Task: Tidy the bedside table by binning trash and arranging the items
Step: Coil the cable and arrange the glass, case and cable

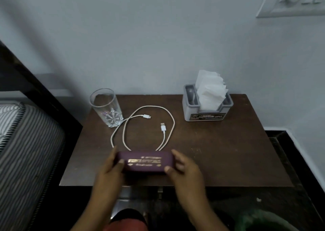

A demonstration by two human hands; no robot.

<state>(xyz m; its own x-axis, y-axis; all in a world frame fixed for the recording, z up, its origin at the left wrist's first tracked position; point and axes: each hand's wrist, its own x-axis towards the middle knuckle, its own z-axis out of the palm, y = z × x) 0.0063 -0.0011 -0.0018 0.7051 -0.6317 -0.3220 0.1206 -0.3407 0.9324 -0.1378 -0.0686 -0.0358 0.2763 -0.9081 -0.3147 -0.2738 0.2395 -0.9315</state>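
Observation:
A maroon spectacle case [146, 162] with gold lettering is near the front edge of the dark wooden bedside table [219, 151]. My left hand [110, 172] grips its left end and my right hand [184, 169] grips its right end, thumbs on top. Behind the case a white USB cable [168, 118] lies in loose loops, part of it hidden under the case. An empty clear glass [105, 107] stands at the back left. A grey tissue holder [207, 107] with white tissues sticking up sits at the back right.
A bed with a striped mattress [26, 151] and a dark frame borders the table on the left. The wall is right behind the table. Something green [263, 221] lies low at the bottom right, on the floor. A switch plate [295, 0] is on the wall, top right.

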